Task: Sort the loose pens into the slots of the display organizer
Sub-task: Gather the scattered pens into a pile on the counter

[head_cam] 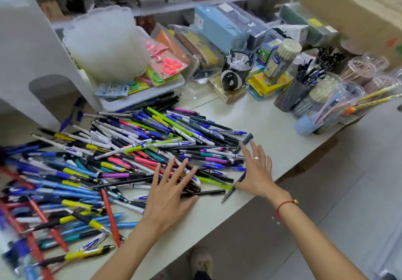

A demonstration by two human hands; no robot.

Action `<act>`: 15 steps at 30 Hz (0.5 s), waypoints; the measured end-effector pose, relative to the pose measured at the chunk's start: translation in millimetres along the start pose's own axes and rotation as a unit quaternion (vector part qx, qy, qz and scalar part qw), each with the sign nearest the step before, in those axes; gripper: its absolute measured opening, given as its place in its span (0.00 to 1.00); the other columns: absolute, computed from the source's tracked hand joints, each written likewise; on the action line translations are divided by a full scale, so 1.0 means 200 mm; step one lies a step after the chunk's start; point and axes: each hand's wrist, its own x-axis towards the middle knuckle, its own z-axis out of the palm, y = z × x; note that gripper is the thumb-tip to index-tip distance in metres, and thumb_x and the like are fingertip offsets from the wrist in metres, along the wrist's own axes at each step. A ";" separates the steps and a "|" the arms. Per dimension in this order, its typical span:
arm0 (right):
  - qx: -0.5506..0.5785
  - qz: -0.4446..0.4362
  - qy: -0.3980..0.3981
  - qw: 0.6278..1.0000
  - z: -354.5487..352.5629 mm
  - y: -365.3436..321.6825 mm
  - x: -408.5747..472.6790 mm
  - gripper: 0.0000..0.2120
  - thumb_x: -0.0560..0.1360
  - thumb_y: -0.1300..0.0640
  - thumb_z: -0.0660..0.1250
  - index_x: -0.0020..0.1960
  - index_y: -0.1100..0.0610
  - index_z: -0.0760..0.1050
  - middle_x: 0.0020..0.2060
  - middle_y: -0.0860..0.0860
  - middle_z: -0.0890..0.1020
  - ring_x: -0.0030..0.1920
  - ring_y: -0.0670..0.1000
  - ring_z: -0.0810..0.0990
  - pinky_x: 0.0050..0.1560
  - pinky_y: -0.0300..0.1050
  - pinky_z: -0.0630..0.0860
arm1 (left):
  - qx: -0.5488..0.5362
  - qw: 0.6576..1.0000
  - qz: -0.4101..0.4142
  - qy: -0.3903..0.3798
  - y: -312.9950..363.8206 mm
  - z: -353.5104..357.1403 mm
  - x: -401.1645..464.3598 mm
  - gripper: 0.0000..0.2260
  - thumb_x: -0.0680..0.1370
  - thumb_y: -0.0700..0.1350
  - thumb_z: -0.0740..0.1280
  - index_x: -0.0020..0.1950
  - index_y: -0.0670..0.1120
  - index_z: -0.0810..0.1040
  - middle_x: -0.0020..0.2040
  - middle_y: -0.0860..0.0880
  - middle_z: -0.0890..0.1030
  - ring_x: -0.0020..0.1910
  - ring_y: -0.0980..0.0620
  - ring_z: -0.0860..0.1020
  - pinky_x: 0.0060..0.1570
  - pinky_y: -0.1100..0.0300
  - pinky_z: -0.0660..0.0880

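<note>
A big heap of loose pens (121,155) in blue, black, pink, yellow, green and red covers the left and middle of the white table (282,127). My left hand (171,190) lies flat on the heap's near right edge, fingers spread and straight over several pens. My right hand (256,170) is at the heap's right side, fingers straight, its edge touching a dark pen (233,187) that lies on the table. Neither hand holds a pen. No slotted display organizer is clearly recognisable in this view.
Round holders of pens and pencils (309,92) stand at the right. Behind the heap are a white tray (139,96) with packaged scissors, a frosted plastic stack (104,42), boxed stationery (219,27) and a cardboard box (359,11). The table's front edge runs diagonally; floor lies beyond it.
</note>
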 end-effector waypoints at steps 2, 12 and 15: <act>0.018 -0.032 -0.041 0.998 0.02 -0.02 0.05 0.57 0.66 0.50 0.75 0.77 0.43 0.35 0.77 0.49 0.35 0.76 0.53 0.32 0.74 0.58 0.35 | 0.004 1.000 -0.013 0.001 -0.04 -0.01 0.02 0.31 0.75 0.67 0.55 0.76 0.57 0.60 0.76 0.51 0.63 0.75 0.42 0.59 0.72 0.43 0.49; 0.107 -0.064 0.011 0.992 0.13 -0.20 0.16 0.56 0.66 0.54 0.75 0.77 0.45 0.37 0.78 0.48 0.39 0.76 0.54 0.33 0.74 0.52 0.35 | 0.045 0.996 -0.055 -0.058 -0.15 -0.07 0.11 0.34 0.74 0.67 0.52 0.78 0.57 0.50 0.78 0.50 0.55 0.77 0.43 0.50 0.73 0.46 0.39; 0.112 -0.073 0.012 0.991 0.12 -0.21 0.18 0.55 0.66 0.54 0.75 0.78 0.46 0.38 0.78 0.49 0.40 0.76 0.54 0.33 0.74 0.52 0.37 | 0.015 0.993 -0.092 -0.073 -0.12 -0.10 0.14 0.35 0.77 0.65 0.56 0.77 0.59 0.40 0.79 0.53 0.41 0.77 0.47 0.36 0.71 0.48 0.30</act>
